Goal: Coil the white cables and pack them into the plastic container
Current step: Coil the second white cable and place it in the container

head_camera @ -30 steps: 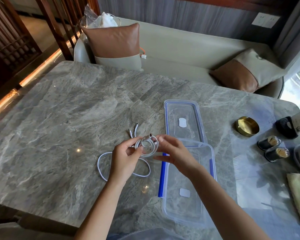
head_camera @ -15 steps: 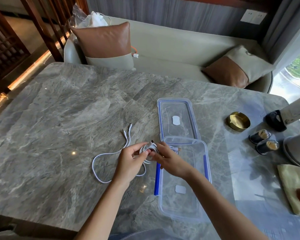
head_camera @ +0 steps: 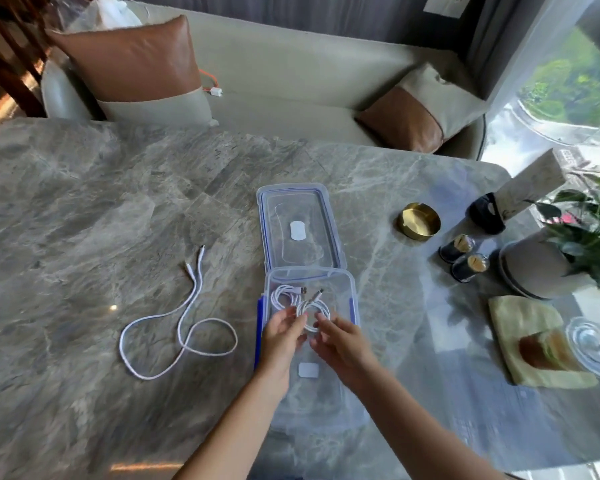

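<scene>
Since the earlier frame we have carried the coiled cable [head_camera: 313, 312] off the bare stone and over the plastic container [head_camera: 353, 308], where it now sits at the far end beside a second coil [head_camera: 284, 295] already lying inside. From the head view, the only one we have, our left hand [head_camera: 282, 337] and right hand [head_camera: 342, 342] are close together over the box, fingers loosened and spread around the near rim of the coil; whether the fingertips are touching it or have just let go we cannot tell through the blur. To finish this step well, we judge that we should ease the fingers away slowly so the loops do not spring open, and press the coil flat against the container floor beside its neighbour, plugs tucked inward, leaving the near half of the box free. Counting what lies before us: two coils in the container, and one loose cable [head_camera: 184, 327] uncoiled on the marble table [head_camera: 84, 220] to the left, its two plug ends pointing away from us; that makes three white cables, one not yet wound. We count one container, one lid [head_camera: 300, 225] lying flat just beyond it and touching its far edge, and one blue strip [head_camera: 258, 332] along the container's left side.
</scene>
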The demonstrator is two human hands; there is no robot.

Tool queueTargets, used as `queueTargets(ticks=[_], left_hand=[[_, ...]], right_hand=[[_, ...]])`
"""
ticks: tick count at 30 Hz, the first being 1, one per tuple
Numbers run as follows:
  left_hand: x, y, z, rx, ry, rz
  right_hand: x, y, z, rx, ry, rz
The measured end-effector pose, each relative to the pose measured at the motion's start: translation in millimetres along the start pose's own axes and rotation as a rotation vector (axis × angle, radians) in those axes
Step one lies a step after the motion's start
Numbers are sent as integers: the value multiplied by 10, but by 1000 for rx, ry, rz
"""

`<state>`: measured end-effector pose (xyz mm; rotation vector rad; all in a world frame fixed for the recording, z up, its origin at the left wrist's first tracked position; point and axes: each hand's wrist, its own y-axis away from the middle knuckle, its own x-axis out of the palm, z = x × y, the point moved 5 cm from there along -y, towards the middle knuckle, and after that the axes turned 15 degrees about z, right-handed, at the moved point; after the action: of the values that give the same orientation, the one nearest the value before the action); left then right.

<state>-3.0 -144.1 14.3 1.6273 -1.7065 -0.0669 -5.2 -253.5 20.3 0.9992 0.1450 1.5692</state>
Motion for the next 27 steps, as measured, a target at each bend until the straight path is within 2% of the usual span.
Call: queueTargets(ticks=[5,10,15,20,27], left_hand=[[10,-287,302,-39,-89,-211],[20,-436,273,-13,-222,-325],[88,-503,229,30,-356,-248],[163,-537,219,26,-470,-126],[123,-594,193,-16,-583,-51]], right_hand=[[-107,-234,-136,29,-335,-105],[-148,-450,-149,51,-469,-205],[-162,-587,-136,48,-534,-304],[-116,-622,-140,38,-532,-314],[-87,-615,-117,52,-583,-344]])
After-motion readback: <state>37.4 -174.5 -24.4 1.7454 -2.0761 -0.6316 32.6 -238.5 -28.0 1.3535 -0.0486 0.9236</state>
